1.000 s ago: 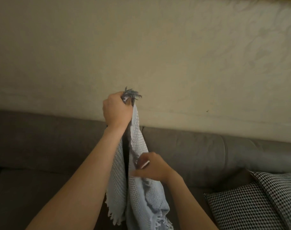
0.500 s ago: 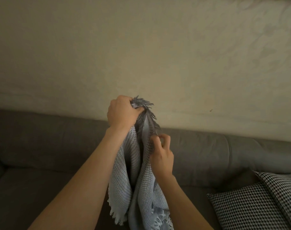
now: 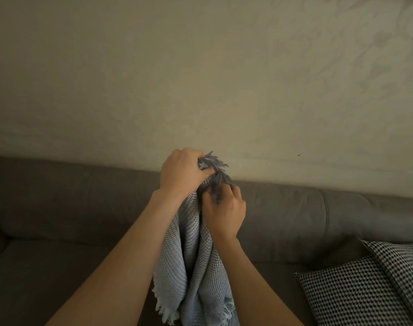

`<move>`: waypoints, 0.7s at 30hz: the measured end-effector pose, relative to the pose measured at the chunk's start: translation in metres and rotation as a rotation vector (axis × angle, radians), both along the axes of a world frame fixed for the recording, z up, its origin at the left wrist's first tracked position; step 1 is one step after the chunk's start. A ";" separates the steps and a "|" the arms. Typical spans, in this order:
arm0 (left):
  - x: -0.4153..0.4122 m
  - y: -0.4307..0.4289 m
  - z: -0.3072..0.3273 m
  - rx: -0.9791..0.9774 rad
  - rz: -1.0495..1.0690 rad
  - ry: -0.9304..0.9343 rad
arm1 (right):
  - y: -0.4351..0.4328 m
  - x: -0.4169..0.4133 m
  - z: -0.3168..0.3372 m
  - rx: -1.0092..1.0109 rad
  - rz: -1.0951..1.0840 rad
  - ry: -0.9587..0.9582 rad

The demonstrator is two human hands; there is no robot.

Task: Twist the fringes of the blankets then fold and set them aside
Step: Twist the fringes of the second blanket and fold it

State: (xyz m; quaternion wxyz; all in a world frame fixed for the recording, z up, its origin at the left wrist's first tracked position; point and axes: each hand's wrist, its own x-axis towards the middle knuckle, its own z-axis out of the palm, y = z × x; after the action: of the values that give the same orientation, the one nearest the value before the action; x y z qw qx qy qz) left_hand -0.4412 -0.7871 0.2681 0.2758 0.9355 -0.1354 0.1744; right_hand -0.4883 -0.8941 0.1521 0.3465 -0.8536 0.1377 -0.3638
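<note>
Fringe (image 3: 215, 163) sprouts above the left hand (image 3: 182, 175), fisted around the gathered top of a grey-blue blanket (image 3: 191, 267) that hangs between the forearms in front of a sofa (image 3: 59, 208), the head camera shows; the right hand (image 3: 224, 214), fingers curled, pinches strands just below. Twisting looks under way; folding and setting aside are not yet done. The blanket's lower end is cut off, and which strands are twisted is too dim to tell. A checked cushion (image 3: 365, 292) lies at right.

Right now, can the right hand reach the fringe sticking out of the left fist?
Probably yes. The right hand pinches the blanket just below the fringe, close beside the left hand; nothing lies between them.
</note>
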 end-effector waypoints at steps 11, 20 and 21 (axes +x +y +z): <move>0.007 0.009 -0.005 -0.007 0.099 -0.101 | -0.026 -0.012 -0.028 0.276 0.104 0.859; 0.023 0.027 -0.008 -0.074 0.366 -0.125 | -0.085 -0.026 -0.051 0.262 0.002 0.923; 0.024 0.027 -0.010 -0.080 0.385 -0.133 | -0.092 -0.023 -0.046 0.217 -0.024 0.861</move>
State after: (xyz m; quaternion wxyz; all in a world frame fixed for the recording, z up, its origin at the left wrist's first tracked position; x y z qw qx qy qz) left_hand -0.4174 -0.7596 0.2583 0.2647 0.9189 0.0347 0.2904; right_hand -0.5112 -0.9858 0.1062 0.3410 -0.8843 0.3168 0.0373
